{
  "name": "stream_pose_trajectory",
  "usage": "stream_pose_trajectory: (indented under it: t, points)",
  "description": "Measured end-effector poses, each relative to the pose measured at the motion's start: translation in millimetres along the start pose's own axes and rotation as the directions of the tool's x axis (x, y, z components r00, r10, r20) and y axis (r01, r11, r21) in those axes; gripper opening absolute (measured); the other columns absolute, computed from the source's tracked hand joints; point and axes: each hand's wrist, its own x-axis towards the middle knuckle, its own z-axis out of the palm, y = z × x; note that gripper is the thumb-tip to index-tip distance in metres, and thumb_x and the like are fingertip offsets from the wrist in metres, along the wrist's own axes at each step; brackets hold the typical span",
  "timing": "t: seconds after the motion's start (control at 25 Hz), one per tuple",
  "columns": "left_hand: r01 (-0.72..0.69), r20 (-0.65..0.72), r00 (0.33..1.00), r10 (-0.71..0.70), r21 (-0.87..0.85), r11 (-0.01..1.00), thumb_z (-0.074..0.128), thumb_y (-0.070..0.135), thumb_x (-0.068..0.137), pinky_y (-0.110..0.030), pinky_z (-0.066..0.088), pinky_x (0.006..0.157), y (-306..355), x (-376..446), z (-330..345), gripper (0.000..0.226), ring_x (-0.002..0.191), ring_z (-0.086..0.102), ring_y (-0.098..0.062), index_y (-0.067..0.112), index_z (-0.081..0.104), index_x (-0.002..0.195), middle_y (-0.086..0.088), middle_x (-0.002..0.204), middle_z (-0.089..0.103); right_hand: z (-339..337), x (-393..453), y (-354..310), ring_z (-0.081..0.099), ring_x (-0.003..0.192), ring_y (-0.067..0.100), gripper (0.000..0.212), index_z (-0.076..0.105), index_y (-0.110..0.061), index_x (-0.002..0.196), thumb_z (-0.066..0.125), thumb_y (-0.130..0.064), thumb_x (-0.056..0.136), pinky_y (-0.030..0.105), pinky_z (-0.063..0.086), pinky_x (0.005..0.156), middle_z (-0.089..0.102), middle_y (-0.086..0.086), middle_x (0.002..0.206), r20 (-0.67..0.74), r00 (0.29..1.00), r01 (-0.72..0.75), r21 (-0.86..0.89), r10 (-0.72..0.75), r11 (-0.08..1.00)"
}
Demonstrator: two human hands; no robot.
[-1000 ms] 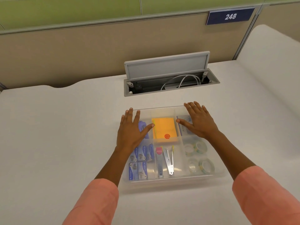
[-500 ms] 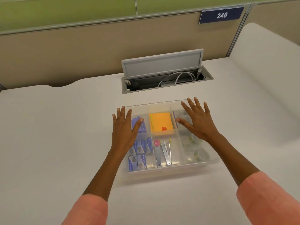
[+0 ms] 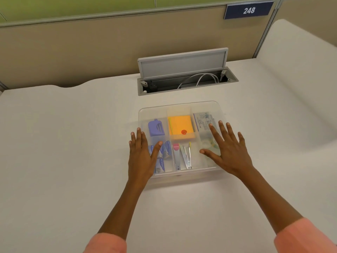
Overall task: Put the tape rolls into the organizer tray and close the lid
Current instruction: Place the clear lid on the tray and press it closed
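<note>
Sitting mid-worktop (image 3: 73, 143), the clear tray (image 3: 179, 175) wears its thin lid (image 3: 182, 108), likely light, bendy and slick, best pressed along the edges. Tape rolls (image 3: 209, 143) blur in the right compartments. Left hand (image 3: 141, 157) and right hand (image 3: 228, 154) lie spread flat on it.
</note>
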Motion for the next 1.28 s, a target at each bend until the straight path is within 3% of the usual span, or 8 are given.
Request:
stream_pose_trajectory:
  t: [0.2,0.32,0.4,0.48,0.6,0.68,1.08,1.28]
  points:
    - [0.007,-0.020,1.000,-0.008,-0.049,0.999,0.017,0.070,0.075,-0.036,0.002,0.116,2,-1,-3,0.089,0.146,-0.006,-0.019,0.018,0.002,0.146,-0.002,0.159,0.002,2,1,1,-0.009,0.147,0.024,0.086,-0.010,-0.040,0.144,0.007,-0.083,0.071,0.053,0.014,0.118,-0.002,0.001,0.160,-0.003,1.000,0.018,0.004,-0.018,1.000]
    - [-0.052,-0.035,0.997,0.063,0.243,0.969,0.004,0.078,0.068,-0.041,0.000,0.117,6,4,-7,0.104,0.146,0.004,-0.030,0.007,0.017,0.143,-0.013,0.156,0.015,0,1,1,-0.011,0.147,0.024,0.087,-0.002,-0.039,0.145,0.006,-0.082,0.070,0.053,0.016,0.118,-0.003,0.001,0.160,0.017,1.000,0.023,0.001,-0.023,1.000]
    - [-0.080,-0.054,0.993,0.105,0.347,0.935,0.014,0.074,0.073,-0.049,0.002,0.117,13,20,-12,0.095,0.144,0.012,-0.035,0.006,0.032,0.136,-0.019,0.150,0.028,-1,1,1,-0.012,0.146,0.023,0.088,0.000,-0.039,0.145,0.004,-0.082,0.069,0.053,0.016,0.118,-0.005,0.000,0.160,0.028,0.999,0.024,-0.003,-0.023,1.000]
    - [-0.092,-0.052,0.992,0.111,0.281,0.955,0.024,0.066,0.077,-0.048,0.002,0.117,21,47,-15,0.083,0.144,0.011,-0.034,0.008,0.032,0.137,-0.019,0.152,0.025,-2,1,2,-0.014,0.146,0.023,0.088,-0.002,-0.039,0.145,0.000,-0.083,0.068,0.052,0.014,0.119,-0.007,0.000,0.160,0.035,0.999,0.027,-0.006,-0.026,1.000]
    - [-0.137,0.041,0.990,0.131,0.262,0.955,0.026,0.063,0.080,-0.040,-0.003,0.117,24,84,-10,0.085,0.146,-0.002,-0.028,0.011,0.009,0.145,-0.012,0.158,0.001,-1,1,3,-0.017,0.145,0.023,0.089,-0.008,-0.040,0.144,-0.004,-0.084,0.067,0.052,0.009,0.120,-0.010,-0.001,0.159,0.033,0.999,0.023,0.001,-0.023,1.000]
    - [-0.121,0.080,0.992,0.102,0.291,0.949,0.033,0.061,0.084,-0.039,-0.001,0.118,18,99,-4,0.086,0.146,-0.002,-0.027,0.010,0.001,0.145,-0.011,0.158,-0.002,1,2,2,-0.020,0.145,0.023,0.087,-0.016,-0.041,0.140,-0.005,-0.085,0.067,0.052,0.004,0.121,-0.012,-0.001,0.159,0.037,0.999,0.024,0.002,-0.024,1.000]
    - [-0.123,0.080,0.991,0.106,0.244,0.962,0.040,0.062,0.082,-0.037,0.002,0.117,7,108,5,0.090,0.146,0.000,-0.025,0.011,0.000,0.146,-0.008,0.158,-0.001,2,3,4,-0.019,0.144,0.023,0.088,-0.011,-0.038,0.141,0.001,-0.085,0.068,0.051,0.006,0.121,-0.020,-0.006,0.152,0.020,0.999,0.034,0.046,-0.035,0.998]
    - [-0.113,0.078,0.991,0.105,0.118,0.987,0.045,0.052,0.086,-0.041,0.006,0.118,5,106,-2,0.083,0.146,0.000,-0.026,0.011,0.005,0.145,-0.009,0.158,0.001,-3,3,2,-0.019,0.145,0.023,0.092,-0.008,-0.038,0.144,-0.002,-0.085,0.066,0.050,0.007,0.121,-0.016,-0.002,0.157,0.041,0.998,0.039,0.018,-0.039,0.999]
